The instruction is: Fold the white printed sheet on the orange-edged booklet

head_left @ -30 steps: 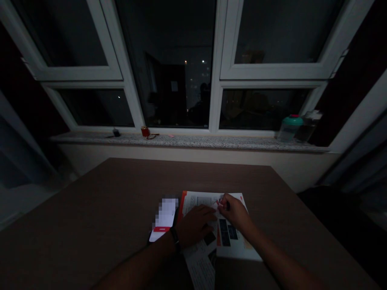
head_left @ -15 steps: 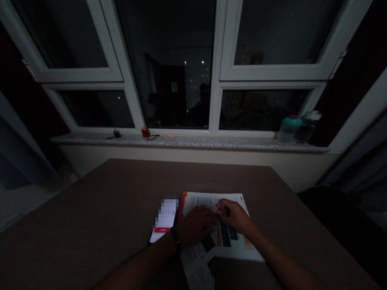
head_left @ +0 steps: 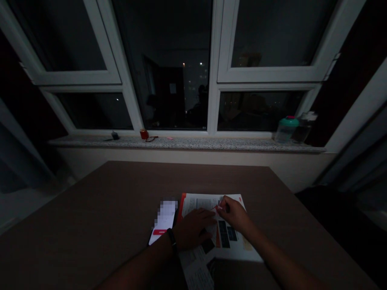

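Observation:
My left hand (head_left: 195, 227), with a dark band (head_left: 172, 238) on the wrist, lies on a printed page, fingers stretched out and thumb apart. Its fingertips point at my right hand (head_left: 230, 210), which is closed in a pinch over the page's upper right. Between those fingers shows a small thin red-and-white thing (head_left: 218, 207), too dim to name. Under both hands is a printed booklet (head_left: 238, 251) with an orange left edge, dark pictures and text. A loose printed sheet (head_left: 196, 270) sticks out below it toward me.
A phone (head_left: 165, 219) with a lit screen lies left of the booklet on the brown table (head_left: 136, 189). Beyond the table, the window sill (head_left: 193, 143) carries a red container (head_left: 144, 133), a small dark bottle (head_left: 115, 135) and a clear jug with a teal lid (head_left: 286, 129). The room is dark.
My right hand has drawn slightly up and away from my left fingertips, with the small red-and-white thing in its pinch. My left hand stays on the page. The view shifted slightly.

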Demonstrator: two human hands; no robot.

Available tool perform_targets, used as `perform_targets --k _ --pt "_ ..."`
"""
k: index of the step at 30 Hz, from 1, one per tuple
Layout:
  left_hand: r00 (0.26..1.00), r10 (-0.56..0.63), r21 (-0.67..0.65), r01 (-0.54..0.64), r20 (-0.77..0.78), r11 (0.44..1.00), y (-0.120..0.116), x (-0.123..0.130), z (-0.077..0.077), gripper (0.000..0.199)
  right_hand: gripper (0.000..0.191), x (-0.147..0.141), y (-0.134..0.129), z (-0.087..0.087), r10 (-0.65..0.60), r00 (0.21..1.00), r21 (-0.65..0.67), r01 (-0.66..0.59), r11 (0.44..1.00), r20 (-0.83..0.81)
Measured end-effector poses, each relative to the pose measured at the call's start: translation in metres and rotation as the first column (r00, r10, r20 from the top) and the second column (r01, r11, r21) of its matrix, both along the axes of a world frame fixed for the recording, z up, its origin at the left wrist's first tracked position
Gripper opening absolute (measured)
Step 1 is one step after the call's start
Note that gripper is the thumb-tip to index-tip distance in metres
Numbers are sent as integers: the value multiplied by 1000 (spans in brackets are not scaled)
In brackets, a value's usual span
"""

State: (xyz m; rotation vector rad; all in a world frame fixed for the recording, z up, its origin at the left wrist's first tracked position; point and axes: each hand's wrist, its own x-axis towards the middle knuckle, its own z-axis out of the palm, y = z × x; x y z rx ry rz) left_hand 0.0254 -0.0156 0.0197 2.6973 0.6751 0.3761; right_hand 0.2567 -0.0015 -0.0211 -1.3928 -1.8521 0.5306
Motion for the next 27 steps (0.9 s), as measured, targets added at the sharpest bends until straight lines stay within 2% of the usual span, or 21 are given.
perform_targets --k 3,10,17,22,27 --pt "1000 -9 -21 9 -9 1000 -1 -3 5 43 9 0 -3 3 50 999 9 -50 999 1" --pt "999 -43 -24 43 10 999 -3 -1 11 31 6 1 -4 -1 144 989 -7 -144 990 -30" --pt "1000 -21 -17 21 -6 1000 -5 1 10 28 6 1 5 -5 17 999 30 -16 999 -33" --pt "1000 -2 4 2 -21 1000 -4 2 7 31 7 0 6 -2 -101 995 80 99 992 15" --pt "1000 -14 10 14 -13 1000 -5 1 8 28 10 1 4 1 -194 981 57 195 979 -16"
